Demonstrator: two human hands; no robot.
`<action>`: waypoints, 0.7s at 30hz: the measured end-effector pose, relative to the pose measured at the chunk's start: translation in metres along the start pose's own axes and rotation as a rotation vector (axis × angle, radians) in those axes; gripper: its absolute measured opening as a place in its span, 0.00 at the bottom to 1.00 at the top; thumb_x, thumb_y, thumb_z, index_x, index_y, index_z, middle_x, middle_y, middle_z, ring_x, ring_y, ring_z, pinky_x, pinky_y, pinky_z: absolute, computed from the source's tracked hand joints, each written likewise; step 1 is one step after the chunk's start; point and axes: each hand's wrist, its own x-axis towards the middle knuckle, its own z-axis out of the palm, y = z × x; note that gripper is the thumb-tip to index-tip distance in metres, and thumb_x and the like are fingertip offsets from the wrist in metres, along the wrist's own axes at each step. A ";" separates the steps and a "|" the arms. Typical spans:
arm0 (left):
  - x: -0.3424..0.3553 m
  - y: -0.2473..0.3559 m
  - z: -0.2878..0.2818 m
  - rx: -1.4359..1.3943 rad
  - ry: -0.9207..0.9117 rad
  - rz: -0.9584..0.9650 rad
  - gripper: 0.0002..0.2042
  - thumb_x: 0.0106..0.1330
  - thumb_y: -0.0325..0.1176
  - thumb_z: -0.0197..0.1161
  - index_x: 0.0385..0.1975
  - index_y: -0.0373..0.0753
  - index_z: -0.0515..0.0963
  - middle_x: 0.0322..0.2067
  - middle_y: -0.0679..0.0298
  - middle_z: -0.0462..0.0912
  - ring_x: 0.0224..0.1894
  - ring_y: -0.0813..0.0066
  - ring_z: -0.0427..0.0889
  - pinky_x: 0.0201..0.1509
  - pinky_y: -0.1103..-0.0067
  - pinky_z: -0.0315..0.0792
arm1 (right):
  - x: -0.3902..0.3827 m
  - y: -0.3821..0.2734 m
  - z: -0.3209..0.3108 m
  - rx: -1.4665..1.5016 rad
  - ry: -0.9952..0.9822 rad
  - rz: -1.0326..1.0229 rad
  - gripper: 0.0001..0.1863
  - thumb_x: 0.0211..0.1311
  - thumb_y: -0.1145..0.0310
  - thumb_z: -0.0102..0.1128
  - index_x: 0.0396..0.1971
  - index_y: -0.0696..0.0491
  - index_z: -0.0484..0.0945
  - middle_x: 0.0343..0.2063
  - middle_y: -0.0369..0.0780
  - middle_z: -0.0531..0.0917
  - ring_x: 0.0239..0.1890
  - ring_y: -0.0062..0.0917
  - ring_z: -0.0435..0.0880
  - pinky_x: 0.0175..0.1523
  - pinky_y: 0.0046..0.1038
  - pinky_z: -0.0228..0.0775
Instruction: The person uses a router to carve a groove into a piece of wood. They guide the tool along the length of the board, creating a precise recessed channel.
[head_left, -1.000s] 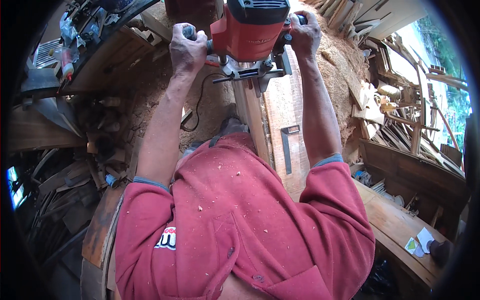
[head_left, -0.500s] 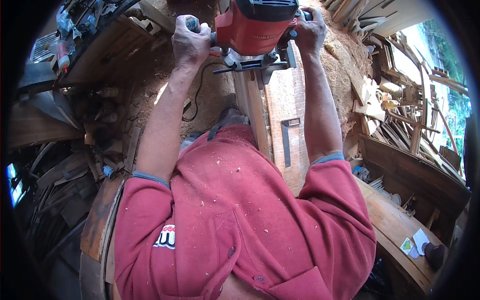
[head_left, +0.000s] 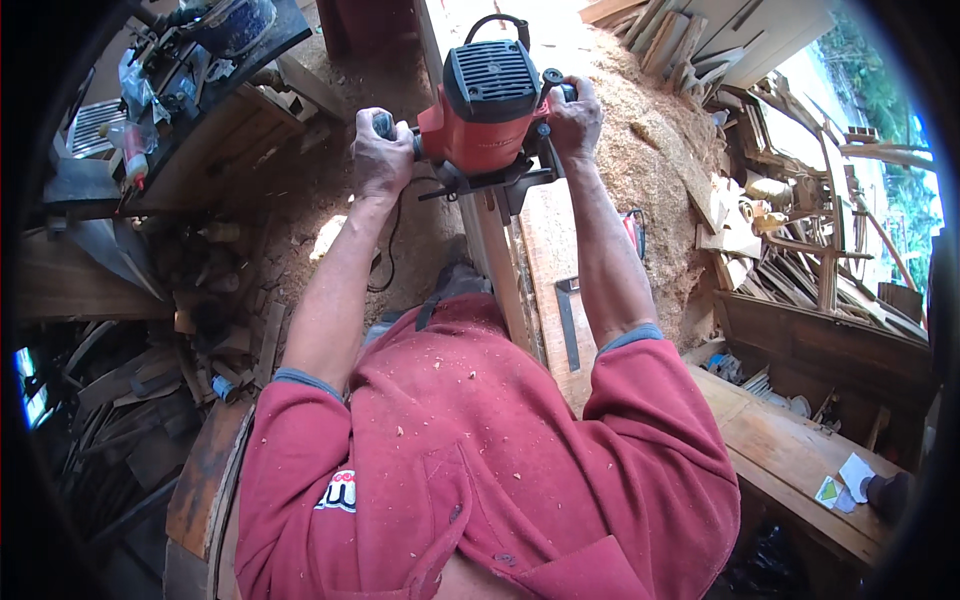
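Observation:
A red and black plunge router [head_left: 482, 140] stands upright, its base over a narrow wooden beam [head_left: 489, 245]. My left hand [head_left: 382, 155] is closed round the router's left side handle. On the opposite handle, my right hand [head_left: 575, 122] is wrapped just as firmly. Both arms reach forward, nearly straight. The bit and its contact with the wood are hidden under the motor body. Beside the beam lies a wider board [head_left: 545, 240] with a dark try square [head_left: 569, 325] flat on it, close to my right forearm.
Sawdust and shavings [head_left: 655, 180] heap up on the right. A cluttered bench [head_left: 215, 85] stands at the far left. A dark cord [head_left: 393, 245] trails on the floor. Wood scraps [head_left: 790, 270] pile up at the right, behind a plank bench [head_left: 770, 440].
The view has shifted, so the router and both hands sit lower in the picture, and the motor's vented top now shows. The router has also turned slightly. Both hands keep hold of its handles.

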 end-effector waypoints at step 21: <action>0.010 0.035 -0.018 0.005 0.037 0.074 0.14 0.58 0.36 0.66 0.39 0.37 0.74 0.28 0.57 0.82 0.32 0.62 0.84 0.43 0.68 0.78 | 0.032 0.005 -0.012 0.028 0.056 -0.102 0.11 0.58 0.62 0.64 0.35 0.52 0.85 0.31 0.43 0.86 0.34 0.32 0.86 0.43 0.32 0.76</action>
